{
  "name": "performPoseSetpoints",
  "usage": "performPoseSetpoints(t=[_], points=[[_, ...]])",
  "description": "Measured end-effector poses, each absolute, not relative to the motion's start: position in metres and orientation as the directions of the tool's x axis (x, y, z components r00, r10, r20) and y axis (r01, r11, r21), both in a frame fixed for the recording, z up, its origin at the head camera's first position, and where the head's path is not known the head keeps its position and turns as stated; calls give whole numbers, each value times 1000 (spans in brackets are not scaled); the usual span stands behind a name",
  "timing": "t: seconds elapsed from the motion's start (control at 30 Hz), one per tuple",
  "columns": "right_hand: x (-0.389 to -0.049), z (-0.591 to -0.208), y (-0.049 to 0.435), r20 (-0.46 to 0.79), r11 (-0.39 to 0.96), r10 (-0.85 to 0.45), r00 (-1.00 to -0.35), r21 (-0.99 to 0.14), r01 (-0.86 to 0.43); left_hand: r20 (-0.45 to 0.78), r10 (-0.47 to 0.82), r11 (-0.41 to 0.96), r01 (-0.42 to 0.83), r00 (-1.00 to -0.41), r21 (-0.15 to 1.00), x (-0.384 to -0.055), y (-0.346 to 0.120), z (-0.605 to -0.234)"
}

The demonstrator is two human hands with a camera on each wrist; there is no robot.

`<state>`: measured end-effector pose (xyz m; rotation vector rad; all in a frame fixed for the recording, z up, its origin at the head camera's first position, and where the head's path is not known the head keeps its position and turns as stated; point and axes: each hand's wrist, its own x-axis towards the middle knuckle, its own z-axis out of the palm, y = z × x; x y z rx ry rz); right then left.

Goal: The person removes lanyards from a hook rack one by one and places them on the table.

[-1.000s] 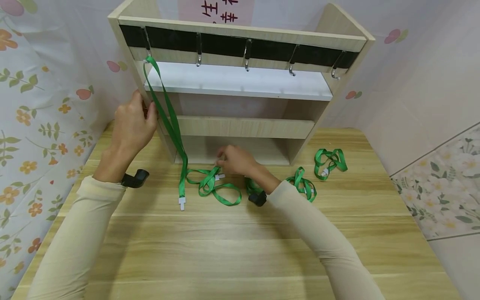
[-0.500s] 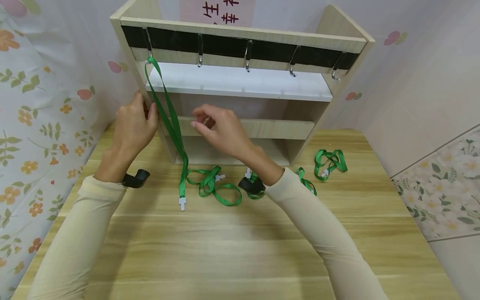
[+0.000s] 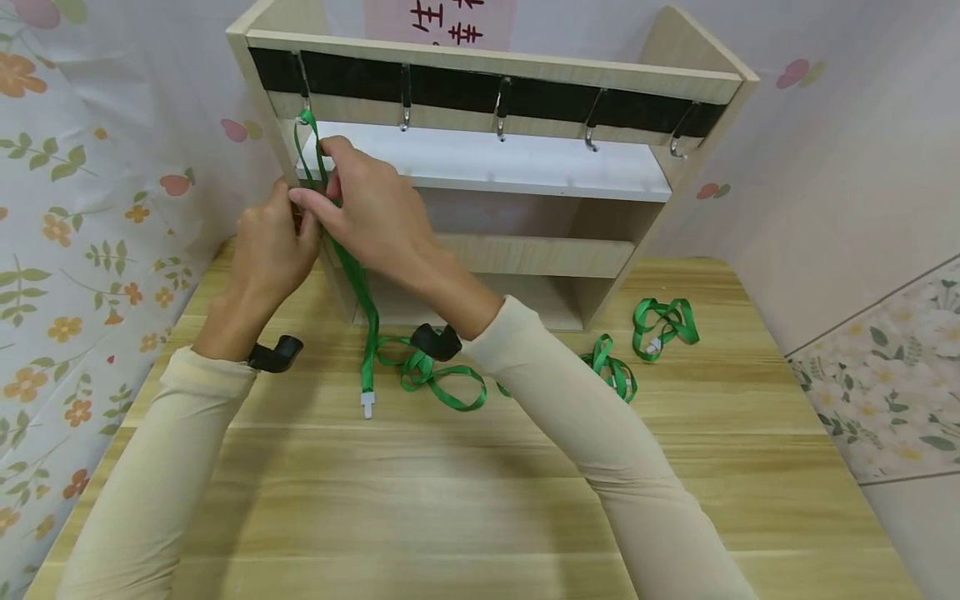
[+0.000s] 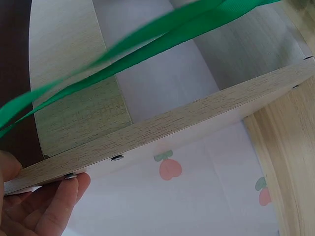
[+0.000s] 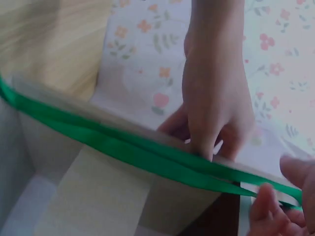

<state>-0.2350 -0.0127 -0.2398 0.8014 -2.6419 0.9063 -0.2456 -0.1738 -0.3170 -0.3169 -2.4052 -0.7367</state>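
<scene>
A green lanyard [image 3: 363, 292] with a white plastic clip hangs in a long loop from the leftmost hook [image 3: 303, 96] of a wooden shelf unit [image 3: 540, 254]. My right hand [image 3: 378, 208] pinches its straps a little below the hook; in the right wrist view, thumb and fingers [image 5: 268, 206] close around the green ribbon. Lower left, my left hand [image 3: 272, 242] grips the unit's left side panel. The left wrist view shows the thumb on one face of that panel [image 4: 162, 127] and the fingers [image 4: 61, 204] on the other. The lanyard passes in front of the panel there.
Several metal hooks line a black strip [image 3: 457, 86] on the unit. Coiled green lanyards lie on the wooden table: one [image 3: 442, 387] near the hanging clip, two [image 3: 611, 371] further right, one mostly hidden under my right forearm. A floral cloth [image 3: 67, 333] covers the left wall.
My right hand has risen from the coiled lanyard on the table, moved up and left, and taken hold of the hanging one, drawing its loop narrower. The left hand stays on the panel.
</scene>
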Motion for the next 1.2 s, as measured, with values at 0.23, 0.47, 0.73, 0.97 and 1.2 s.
performPoseSetpoints(t=[0.23, 0.47, 0.73, 0.97, 1.2], points=[[-242, -232, -22, 421, 583, -262, -869, -649, -490, 599, 59, 817, 383, -799, 431, -247, -172, -316], [-240, -221, -25, 282, 624, -280, -918, -673, -397, 592, 60, 819, 378, -804, 431, -247, -173, -315], [-246, -227, -33, 263, 692, -253, -931, -623, -364, 611, 62, 815, 393, -789, 425, -247, -174, -318], [-238, -218, -25, 403, 550, -308, -862, -664, -507, 613, 64, 813, 397, -788, 426, -246, -173, -319], [-218, -189, -15, 530, 325, -424, -735, -668, -669, 615, 110, 820, 421, -780, 388, -245, -175, -316]])
